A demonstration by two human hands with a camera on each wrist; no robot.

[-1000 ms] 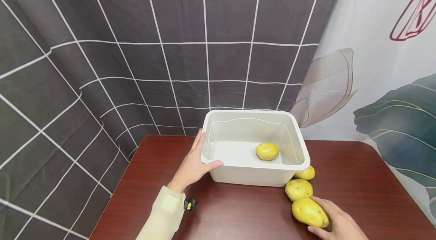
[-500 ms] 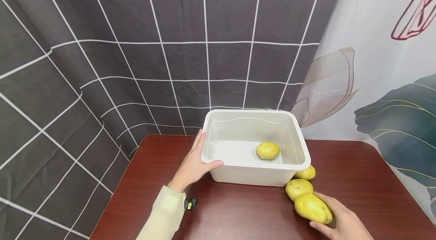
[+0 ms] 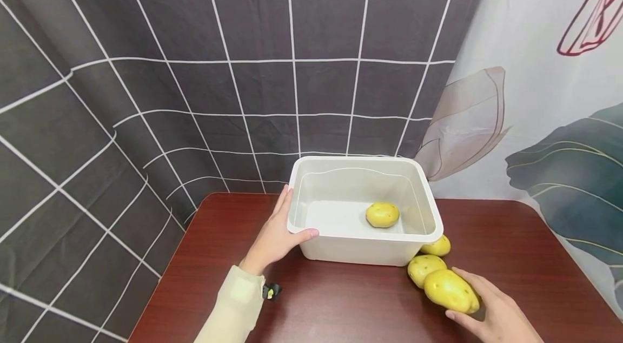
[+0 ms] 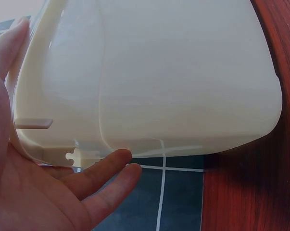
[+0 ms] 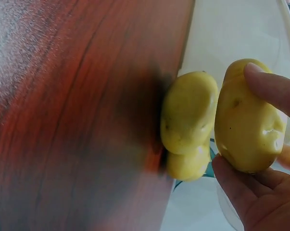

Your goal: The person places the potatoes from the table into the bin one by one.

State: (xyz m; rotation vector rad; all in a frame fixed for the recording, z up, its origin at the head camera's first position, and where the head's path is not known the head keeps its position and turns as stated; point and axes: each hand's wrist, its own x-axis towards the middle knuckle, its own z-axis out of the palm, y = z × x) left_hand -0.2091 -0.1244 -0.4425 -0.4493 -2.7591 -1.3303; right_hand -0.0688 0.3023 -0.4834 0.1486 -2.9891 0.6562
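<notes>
A white plastic tub [image 3: 355,251] stands on the table with one yellow potato [image 3: 382,215] inside, towards its right end. My left hand [image 3: 273,239] holds the tub's front left corner, thumb over the rim and fingers along the outer wall; the left wrist view shows those fingers just beneath the rim. Between thumb and fingers, my right hand [image 3: 498,308] grips a potato [image 5: 248,122], raised off the tabletop in the right wrist view. Just beyond it lies another potato [image 3: 421,271] on the table. A further potato [image 3: 439,246] sits behind, partly hidden by the tub's right corner.
The reddish-brown wooden table [image 3: 360,299] ends at a back edge behind the tub. A dark curtain with white grid lines [image 3: 258,72] hangs behind and at the left. Patterned pale cloth [image 3: 525,83] hangs on the right.
My right hand has lifted its potato and carried it slightly right and away from me. The left hand and the tub have stayed in place.
</notes>
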